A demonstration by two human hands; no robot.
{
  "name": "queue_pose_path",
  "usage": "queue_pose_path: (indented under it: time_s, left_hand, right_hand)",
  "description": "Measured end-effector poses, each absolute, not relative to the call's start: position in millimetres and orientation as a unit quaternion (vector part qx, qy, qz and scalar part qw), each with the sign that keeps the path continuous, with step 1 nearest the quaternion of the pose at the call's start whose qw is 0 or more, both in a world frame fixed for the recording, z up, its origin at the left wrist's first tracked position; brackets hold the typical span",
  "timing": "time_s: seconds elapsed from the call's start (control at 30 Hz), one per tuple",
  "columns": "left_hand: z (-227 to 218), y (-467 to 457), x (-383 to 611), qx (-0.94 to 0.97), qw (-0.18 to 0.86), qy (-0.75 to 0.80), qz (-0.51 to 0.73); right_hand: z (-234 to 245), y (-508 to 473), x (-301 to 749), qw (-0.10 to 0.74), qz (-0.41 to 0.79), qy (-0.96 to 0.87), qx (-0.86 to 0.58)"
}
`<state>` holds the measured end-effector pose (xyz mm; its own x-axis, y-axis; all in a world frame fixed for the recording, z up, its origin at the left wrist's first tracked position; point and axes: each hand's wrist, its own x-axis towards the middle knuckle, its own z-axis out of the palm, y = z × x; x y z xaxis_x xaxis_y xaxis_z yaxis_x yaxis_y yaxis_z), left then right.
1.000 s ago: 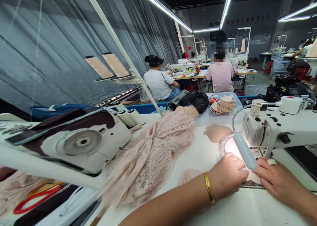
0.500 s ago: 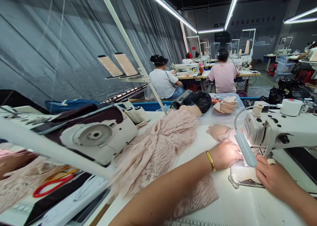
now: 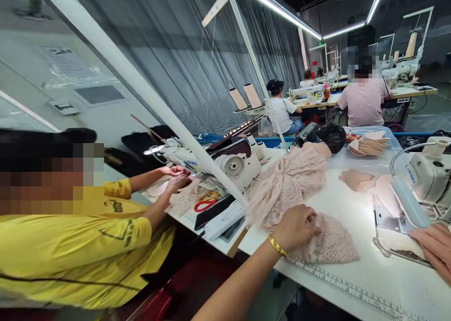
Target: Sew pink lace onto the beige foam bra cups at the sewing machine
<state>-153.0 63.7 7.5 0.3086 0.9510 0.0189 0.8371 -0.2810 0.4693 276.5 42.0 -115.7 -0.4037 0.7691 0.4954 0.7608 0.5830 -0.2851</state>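
Note:
My left hand (image 3: 298, 229), with a gold bracelet at the wrist, is closed on the beige lace fabric (image 3: 333, 246) near the table's front edge. More of the lace lies bunched behind it in a long pile. At the right edge my right hand (image 3: 435, 248) is partly cut off by the frame. Its fingers stretch toward the metal needle plate of the white sewing machine (image 3: 428, 175), and nothing shows in them. A pale blue-grey lamp (image 3: 410, 203) hangs over the plate and hides part of it. Beige cup-shaped pieces (image 3: 359, 181) lie beside the machine head.
A measuring tape (image 3: 327, 281) runs along the table's front edge. A clear bin (image 3: 384, 152) holds stacked beige pieces, with a black bag (image 3: 333, 137) beside it. At left, a co-worker in yellow (image 3: 77, 250) handles lace at another machine; red-handled scissors (image 3: 205, 204) lie near.
My left hand has left the needle area and moved left onto the lace. My right hand stays beside the machine. The view has swung left, bringing the co-worker in yellow into sight.

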Motion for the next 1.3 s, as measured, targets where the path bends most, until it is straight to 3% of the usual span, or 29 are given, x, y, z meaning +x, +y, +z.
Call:
queue_pose_path:
  time_s: [0.17, 0.3, 0.4, 0.5, 0.6, 0.7, 0.87, 1.1, 1.2, 1.3]
  left_hand:
    - [18.5, 54.5, -141.1, 0.773, 0.186, 0.547, 0.261]
    - [41.5, 26.6, -119.9, 0.835, 0.086, 0.387, 0.383]
    - [31.5, 0.3, -104.9, 0.926, 0.065, 0.242, 0.282]
    - [12.9, -14.3, -99.2, 0.962, 0.14, 0.127, 0.195]
    - [6.2, -9.9, -102.0, 0.934, 0.208, 0.171, 0.236]
    - [4.9, 9.7, -103.9, 0.899, 0.195, 0.264, 0.29]
    - [-17.2, 42.9, -93.6, 0.899, 0.163, 0.348, 0.209]
    - [-23.2, 44.8, -90.4, 0.867, 0.201, 0.328, 0.317]
    - [-10.3, 55.7, -91.8, 0.875, 0.212, 0.321, 0.293]
    - [-0.3, 91.0, -85.1, 0.881, 0.174, 0.364, 0.248]
  right_hand:
    - [-83.7, 23.7, 245.3, 0.251, 0.07, -0.866, -0.428]
    - [-50.0, 0.4, 211.3, 0.273, 0.194, -0.827, -0.45]
    - [-37.5, -9.5, 197.6, 0.282, 0.306, -0.755, -0.507]
    - [-33.9, -14.2, 194.1, 0.304, 0.369, -0.687, -0.548]
    - [-31.9, -18.8, 189.3, 0.307, 0.371, -0.671, -0.564]
    - [-32.6, -23.7, 175.1, 0.282, 0.31, -0.703, -0.575]
    - [-42.0, -26.4, 148.3, 0.271, 0.206, -0.744, -0.575]
    - [-41.0, -26.5, 147.7, 0.368, 0.187, -0.739, -0.532]
    - [-39.8, -22.8, 150.3, 0.404, 0.19, -0.738, -0.505]
    - [-41.7, -12.0, 152.6, 0.397, 0.272, -0.707, -0.518]
